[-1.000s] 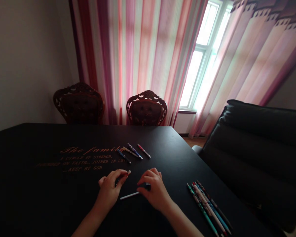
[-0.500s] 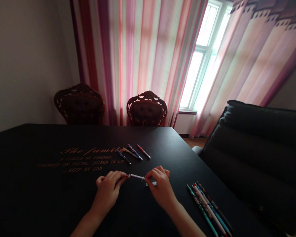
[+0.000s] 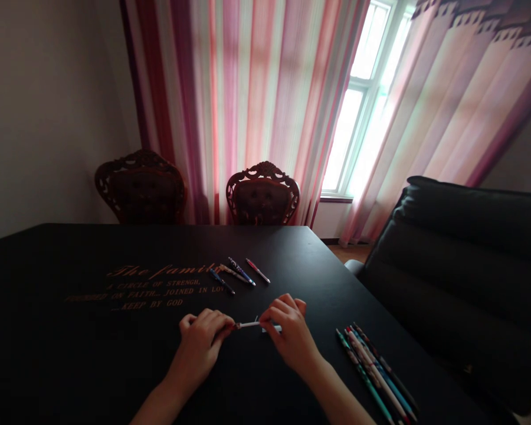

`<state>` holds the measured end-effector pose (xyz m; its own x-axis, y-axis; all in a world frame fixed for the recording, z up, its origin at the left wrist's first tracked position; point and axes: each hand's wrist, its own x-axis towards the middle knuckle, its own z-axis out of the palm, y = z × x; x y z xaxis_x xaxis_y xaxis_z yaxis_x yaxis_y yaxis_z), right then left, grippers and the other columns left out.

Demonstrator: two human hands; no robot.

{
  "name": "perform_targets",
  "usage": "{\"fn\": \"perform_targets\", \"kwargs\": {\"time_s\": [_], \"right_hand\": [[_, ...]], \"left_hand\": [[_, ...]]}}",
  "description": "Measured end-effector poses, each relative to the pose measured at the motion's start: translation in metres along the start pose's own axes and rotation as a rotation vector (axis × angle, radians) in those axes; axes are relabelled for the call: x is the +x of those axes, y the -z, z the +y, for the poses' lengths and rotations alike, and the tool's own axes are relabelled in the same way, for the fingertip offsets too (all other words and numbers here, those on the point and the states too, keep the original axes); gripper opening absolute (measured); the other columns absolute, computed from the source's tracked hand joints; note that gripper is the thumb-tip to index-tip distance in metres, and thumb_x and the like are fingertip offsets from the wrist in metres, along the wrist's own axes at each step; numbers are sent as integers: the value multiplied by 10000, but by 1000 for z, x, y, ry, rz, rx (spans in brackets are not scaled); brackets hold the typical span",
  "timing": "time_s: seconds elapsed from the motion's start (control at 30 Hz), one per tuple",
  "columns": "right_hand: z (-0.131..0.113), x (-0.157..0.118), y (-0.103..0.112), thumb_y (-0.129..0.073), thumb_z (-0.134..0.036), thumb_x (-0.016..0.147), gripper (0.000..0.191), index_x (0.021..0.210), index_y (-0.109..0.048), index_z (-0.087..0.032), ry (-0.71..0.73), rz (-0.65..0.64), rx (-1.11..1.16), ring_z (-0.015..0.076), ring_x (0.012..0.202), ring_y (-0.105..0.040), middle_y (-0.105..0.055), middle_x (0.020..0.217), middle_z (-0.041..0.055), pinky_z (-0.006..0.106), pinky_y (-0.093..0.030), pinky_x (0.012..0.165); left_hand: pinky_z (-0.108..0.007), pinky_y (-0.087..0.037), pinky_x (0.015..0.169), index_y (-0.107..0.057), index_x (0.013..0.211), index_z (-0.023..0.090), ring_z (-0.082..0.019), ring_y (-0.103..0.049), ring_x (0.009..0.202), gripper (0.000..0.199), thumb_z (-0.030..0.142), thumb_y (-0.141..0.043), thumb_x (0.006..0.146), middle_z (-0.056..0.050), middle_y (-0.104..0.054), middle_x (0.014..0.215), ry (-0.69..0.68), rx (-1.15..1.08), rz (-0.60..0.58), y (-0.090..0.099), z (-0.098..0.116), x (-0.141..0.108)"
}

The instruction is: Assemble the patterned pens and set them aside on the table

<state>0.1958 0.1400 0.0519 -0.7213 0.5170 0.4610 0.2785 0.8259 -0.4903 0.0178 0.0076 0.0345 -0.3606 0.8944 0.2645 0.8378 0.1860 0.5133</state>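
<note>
1. We saw one white pen (image 3: 248,324) held level just above the black table (image 3: 92,366), its long axis running left to right across our view, and its small dark tip pointed toward the left hand (image 3: 199,345).
2. The pen lay between the two hands. The left hand was clamped on the tip end, and the right hand (image 3: 289,336) was closed around the other end, with a pale white piece (image 3: 272,329) showing under its fingers. We could not tell whether that piece belonged to the same pen.
3. The hands were apart, joined only by the pen, and we counted two hands in all.
4. Beyond the hands, four loose pens (image 3: 241,271) lay close together on the table, pointing in slightly different directions.
5. Toward the right, a row of four pens (image 3: 374,372) lay nearly side by side, slanting toward the table's near edge.
6. Gold lettering (image 3: 159,289) was printed on the table to the left.
7. Two carved wooden chairs (image 3: 262,195) stood at the far side, a black padded chair (image 3: 460,283) stood at the right, and striped curtains (image 3: 248,118) hung by a bright window (image 3: 358,100).
</note>
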Motion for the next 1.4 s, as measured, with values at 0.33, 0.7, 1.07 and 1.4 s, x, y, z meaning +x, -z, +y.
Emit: {"fn": "perform_targets", "kwargs": {"time_s": [0.33,0.7,1.07,1.4], "right_hand": [[13,5,-16,-513,-264,941,171,1046,-648,-256,-166,260,-3,247,1009,-550,-679,1007,47,403,-324,890],[1,5,-50,-680,-147,813,103,852,-679,-242,-187,63,-235,289,1061,-520,-671,989,53,479,-287,918],[6,14,-19,-641,-368,871,166,883,-646,-202,-291,306,841,211,842,-655,-720,874,43,343,-485,792],[5,13,-15,-697,-400,817,214,850,-659,-192,-318,306,792,215,777,-683,-749,824,51,343,-504,744]], "left_hand": [[-336,-461,870,-642,1019,213,-226,-650,945,342,497,-499,895,-55,-717,931,135,-673,-5,-11,-7,6],[-328,-469,897,-664,1018,225,-231,-666,950,345,514,-556,864,-37,-736,925,152,-649,11,-12,-8,8],[-465,-303,1021,-679,990,326,-250,-646,1041,202,409,-530,883,24,-736,1061,160,-271,-66,-12,4,0],[-490,-273,1025,-674,1003,326,-261,-627,1067,211,405,-521,881,4,-732,1087,161,-243,-102,-12,6,-1]]}}
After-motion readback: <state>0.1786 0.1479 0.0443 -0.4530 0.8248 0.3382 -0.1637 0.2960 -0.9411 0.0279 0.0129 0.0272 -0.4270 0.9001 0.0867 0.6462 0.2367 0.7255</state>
